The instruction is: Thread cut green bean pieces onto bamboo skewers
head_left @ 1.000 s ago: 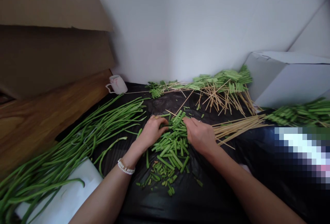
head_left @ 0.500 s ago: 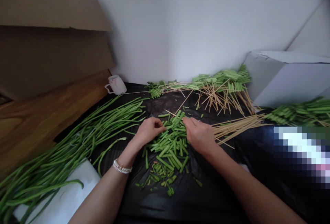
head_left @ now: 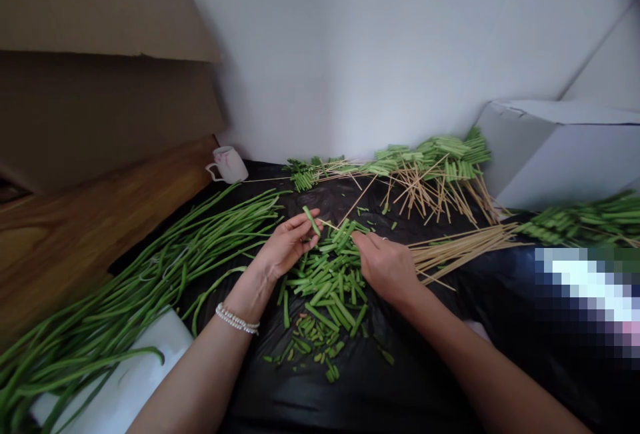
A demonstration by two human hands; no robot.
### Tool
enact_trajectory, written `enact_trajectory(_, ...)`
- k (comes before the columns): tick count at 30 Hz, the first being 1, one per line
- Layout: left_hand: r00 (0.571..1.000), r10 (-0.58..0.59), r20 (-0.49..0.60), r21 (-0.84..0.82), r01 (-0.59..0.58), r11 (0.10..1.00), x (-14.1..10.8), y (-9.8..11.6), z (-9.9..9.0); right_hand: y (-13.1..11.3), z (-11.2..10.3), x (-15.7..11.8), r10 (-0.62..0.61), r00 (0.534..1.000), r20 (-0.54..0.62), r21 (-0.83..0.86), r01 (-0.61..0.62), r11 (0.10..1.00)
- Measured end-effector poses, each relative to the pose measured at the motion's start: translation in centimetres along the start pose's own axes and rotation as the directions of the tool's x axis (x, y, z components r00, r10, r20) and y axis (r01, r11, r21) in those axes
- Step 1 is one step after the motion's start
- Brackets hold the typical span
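Observation:
My left hand (head_left: 286,249) pinches a short cut piece of long bean (head_left: 311,219), held up tilted between thumb and fingers. My right hand (head_left: 387,267) is closed on a thin bamboo skewer (head_left: 329,224), whose point reaches left to the bean piece. Whether the tip has entered the bean is too small to tell. Below both hands a heap of cut long beans (head_left: 340,284) lies on black plastic sheeting (head_left: 300,404). Just right of my right hand rests a bundle of bare bamboo skewers (head_left: 463,247).
Uncut long beans (head_left: 195,247) spread at left, partly over a white box (head_left: 145,361). Skewers threaded with beans (head_left: 435,154) line the wall, with more loaded skewers (head_left: 585,217) at right. A mug (head_left: 230,165), cardboard box (head_left: 110,94) and white carton (head_left: 560,154) stand around.
My left hand has risen from the heap with a bean piece and turned palm up, bringing it to the skewer tip. My right hand has barely moved.

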State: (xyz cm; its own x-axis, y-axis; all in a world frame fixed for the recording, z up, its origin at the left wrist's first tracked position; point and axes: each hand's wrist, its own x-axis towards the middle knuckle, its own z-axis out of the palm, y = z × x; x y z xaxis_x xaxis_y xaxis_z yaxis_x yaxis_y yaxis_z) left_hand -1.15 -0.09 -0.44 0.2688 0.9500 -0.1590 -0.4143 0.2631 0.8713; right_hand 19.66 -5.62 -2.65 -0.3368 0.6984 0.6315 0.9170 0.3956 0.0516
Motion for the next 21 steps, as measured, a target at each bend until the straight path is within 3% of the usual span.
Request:
enact_trajectory(15, 0.995, -0.016, -0.098, -0.032, 0.013, 0.999, 0.03, 0.13, 0.11, -0.10, 0.00, -0.08, -0.014, 1.000, 0.010, 0.023, 0.014, 1.000)
enact_trajectory(21, 0.998, -0.010, -0.067, -0.039, 0.008, 0.999, -0.01, 0.23, 0.10, -0.14, -0.20, 0.00, -0.005, 1.000, 0.022, 0.013, 0.005, 1.000)
